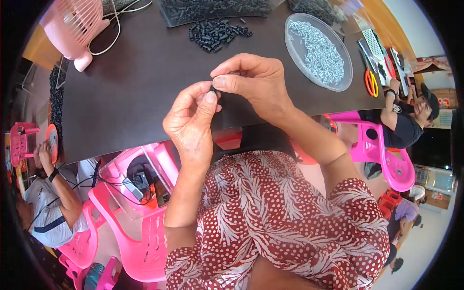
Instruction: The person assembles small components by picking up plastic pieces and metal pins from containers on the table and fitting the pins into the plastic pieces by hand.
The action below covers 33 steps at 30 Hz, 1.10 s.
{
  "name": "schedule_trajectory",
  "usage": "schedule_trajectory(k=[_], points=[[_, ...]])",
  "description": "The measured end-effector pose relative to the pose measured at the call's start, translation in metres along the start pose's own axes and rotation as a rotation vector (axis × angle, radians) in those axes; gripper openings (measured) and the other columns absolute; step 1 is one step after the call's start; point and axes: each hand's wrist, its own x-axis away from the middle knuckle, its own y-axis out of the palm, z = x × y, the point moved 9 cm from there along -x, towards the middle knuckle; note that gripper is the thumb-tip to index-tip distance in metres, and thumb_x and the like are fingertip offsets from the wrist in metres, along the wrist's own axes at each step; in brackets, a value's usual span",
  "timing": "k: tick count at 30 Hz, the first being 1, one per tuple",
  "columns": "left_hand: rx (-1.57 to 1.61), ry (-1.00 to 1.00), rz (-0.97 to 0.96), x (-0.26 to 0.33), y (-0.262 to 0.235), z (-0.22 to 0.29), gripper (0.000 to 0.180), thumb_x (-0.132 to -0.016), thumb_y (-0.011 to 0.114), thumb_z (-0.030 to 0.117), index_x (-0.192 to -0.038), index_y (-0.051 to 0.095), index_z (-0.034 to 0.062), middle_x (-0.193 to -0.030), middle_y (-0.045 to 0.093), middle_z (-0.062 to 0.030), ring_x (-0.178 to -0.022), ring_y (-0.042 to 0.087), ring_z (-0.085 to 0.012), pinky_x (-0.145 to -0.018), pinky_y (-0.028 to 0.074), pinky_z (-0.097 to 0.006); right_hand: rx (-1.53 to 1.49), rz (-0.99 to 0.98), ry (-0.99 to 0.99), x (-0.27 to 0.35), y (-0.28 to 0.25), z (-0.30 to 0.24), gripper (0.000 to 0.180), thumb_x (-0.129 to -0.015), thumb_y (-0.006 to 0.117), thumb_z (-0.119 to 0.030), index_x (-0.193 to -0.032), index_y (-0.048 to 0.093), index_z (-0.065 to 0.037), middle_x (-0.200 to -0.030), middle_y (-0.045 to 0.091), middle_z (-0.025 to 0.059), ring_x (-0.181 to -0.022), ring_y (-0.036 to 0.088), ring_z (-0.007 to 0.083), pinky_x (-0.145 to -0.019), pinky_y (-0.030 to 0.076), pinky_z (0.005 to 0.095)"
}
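Above the near edge of the dark table, my two hands meet at their fingertips. My left hand (pixel 189 116) is closed, its thumb and fingers pinching a small black plastic piece (pixel 213 89), mostly hidden by the fingertips. My right hand (pixel 258 87) is closed too, thumb and forefinger drawn together right at the upper end of that piece; whatever sits between them is too small to make out. Beyond the hands lies a loose pile of short black tubular pieces (pixel 215 35). To the right, a round translucent tray (pixel 294 52) holds many small silvery metal parts (pixel 323 57).
A clear bin of black pieces (pixel 212 10) stands at the far edge. At the left are a pink fan (pixel 72 29) and its white cord. Orange-handled scissors (pixel 371 83) lie at the right. Pink chairs (pixel 140 251) and seated people flank the table.
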Motion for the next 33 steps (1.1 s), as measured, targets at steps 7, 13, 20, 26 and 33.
schedule_trajectory(k=[7,13,20,26,33], points=[[-0.007,-0.060,0.002,0.001,0.001,-0.006,0.014,-0.082,0.061,0.000,-0.095,0.062,-0.0032,-0.083,0.061,-0.0045,-0.073,0.056,-0.0087,-0.062,0.050,-0.022,0.305,-0.021,-0.235,0.006,-0.001,-0.017,0.009,-0.074,0.064,-0.004,-0.082,0.066,0.000,-0.071,0.061,0.0050,-0.064,0.057,0.0085,-0.056,0.045,0.0220],[-0.045,-0.085,-0.004,0.003,0.004,-0.006,0.012,-0.082,0.060,0.000,-0.094,0.062,-0.0036,-0.083,0.061,-0.0043,-0.071,0.057,-0.0087,-0.062,0.049,-0.021,0.468,-0.076,-0.260,0.007,0.000,-0.023,0.008,-0.074,0.062,-0.004,-0.082,0.064,-0.001,-0.070,0.057,0.0070,-0.061,0.057,0.0117,-0.053,0.044,0.0246],[0.028,-0.201,-0.039,0.001,0.007,-0.015,0.014,-0.080,0.061,-0.001,-0.093,0.062,-0.0053,-0.077,0.062,-0.0087,-0.062,0.055,-0.0107,-0.056,0.046,-0.020,0.487,-0.118,-0.342,0.006,0.000,-0.027,0.008,-0.075,0.060,-0.003,-0.081,0.063,0.000,-0.070,0.058,0.0078,-0.060,0.058,0.0120,-0.053,0.045,0.0239],[0.104,-0.303,-0.049,0.003,0.009,-0.025,0.015,-0.081,0.061,0.001,-0.094,0.061,-0.0062,-0.076,0.064,-0.0129,-0.058,0.056,-0.0128,-0.055,0.045,-0.021,0.380,-0.142,-0.152,0.003,-0.006,-0.014,0.007,-0.077,0.058,-0.002,-0.079,0.063,0.002,-0.075,0.060,0.0069,-0.063,0.061,0.0096,-0.054,0.047,0.0222],[0.099,-0.344,-0.049,0.002,0.006,-0.029,0.014,-0.082,0.061,0.004,-0.092,0.061,-0.0056,-0.076,0.064,-0.0143,-0.057,0.059,-0.0145,-0.054,0.047,-0.022,0.314,-0.196,-0.076,0.000,-0.003,-0.010,0.007,-0.076,0.058,-0.001,-0.078,0.062,0.004,-0.069,0.063,0.0086,-0.060,0.063,0.0112,-0.054,0.049,0.0231]])
